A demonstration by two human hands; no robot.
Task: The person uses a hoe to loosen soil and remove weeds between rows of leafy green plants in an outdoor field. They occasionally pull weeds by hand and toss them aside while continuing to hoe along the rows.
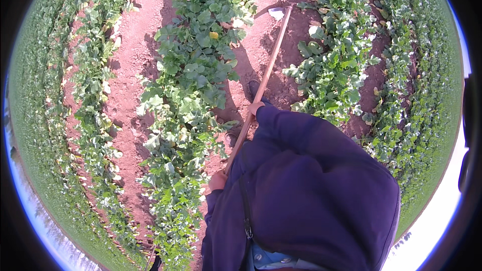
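Note:
A hoe with a long wooden handle [274,54] slants across the middle of the view. Its pale metal blade [276,13] is at the far end, at or just above the reddish soil of the furrow. Partway along the handle, my right hand [255,108] is wrapped around the wood. Lower down, close to my body, my left hand [217,180] grips the near end. My dark jacket sleeve [301,128] covers the right arm. Under the handle a dark shoe [253,87] stands on the soil.
Leafy green crop rows flank the furrow, one on the left [203,67] and one on the right [339,71]. Another bare soil furrow [130,94] runs farther left. A thin stick [150,259] beside a dark shape shows at the bottom left.

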